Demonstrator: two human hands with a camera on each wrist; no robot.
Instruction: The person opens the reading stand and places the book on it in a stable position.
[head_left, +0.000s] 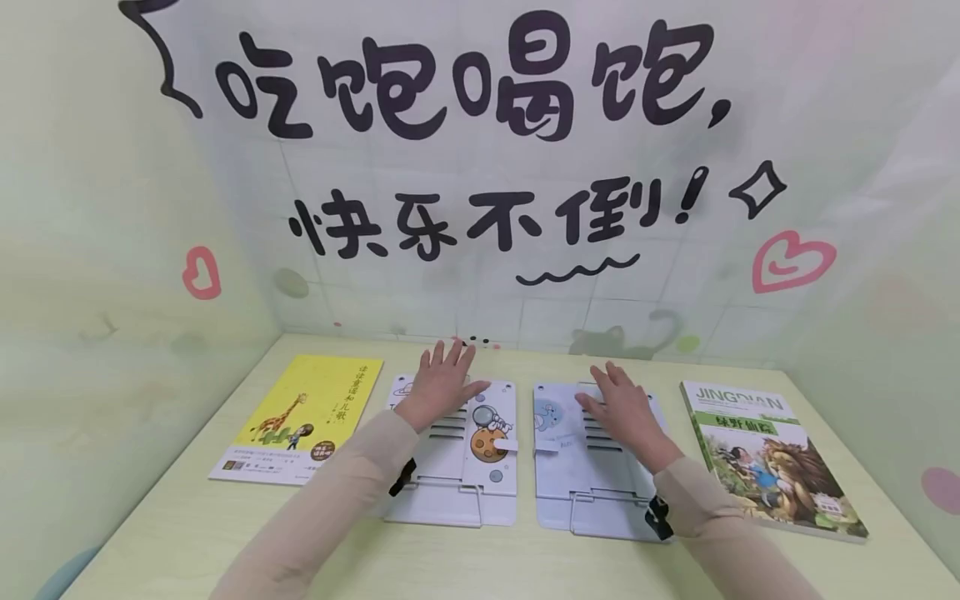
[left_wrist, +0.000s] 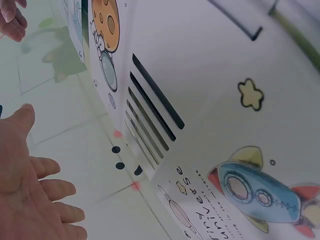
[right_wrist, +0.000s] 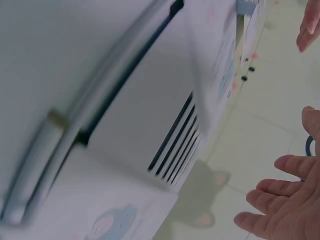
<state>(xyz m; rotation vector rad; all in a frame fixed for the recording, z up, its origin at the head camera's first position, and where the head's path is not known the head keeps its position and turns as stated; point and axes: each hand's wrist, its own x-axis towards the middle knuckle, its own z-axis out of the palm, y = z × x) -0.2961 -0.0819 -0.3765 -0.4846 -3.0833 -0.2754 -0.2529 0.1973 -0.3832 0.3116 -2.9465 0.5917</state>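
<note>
Two white metal book stands lie side by side at the middle of the table. The left book stand carries an astronaut and rocket print and has several slots. A faint blue cartoon marks the right book stand, which has similar slots. My left hand hovers over the left stand's far part, fingers spread and holding nothing. Over the slots of the other stand is my right hand, its fingers extended and also holding nothing. Both wrist views show the palms apart from the stands.
A yellow book with a giraffe cover lies left of the stands. On the right lies another book with a lion picture. Behind the pale wooden table rises a printed wall sheet with large black characters.
</note>
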